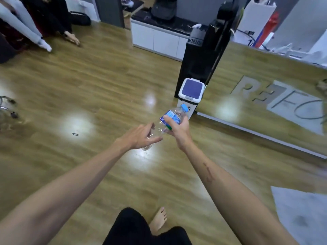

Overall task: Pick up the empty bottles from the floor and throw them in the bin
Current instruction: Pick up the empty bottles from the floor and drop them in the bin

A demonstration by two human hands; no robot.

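With right hand (pixel 178 129) closed around the blue-capped bottle (pixel 174 116) and left hand (pixel 141 138) half open under a clear bottle (pixel 155 133), carry both steadily to the closed bin (pixel 191 93) at frame centre, open lid first.

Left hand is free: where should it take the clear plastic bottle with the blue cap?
Probably the bare clear lower body, from the left. The right hand already wraps the blue label band of the clear plastic bottle with the blue cap, and the base end points toward the open left hand.
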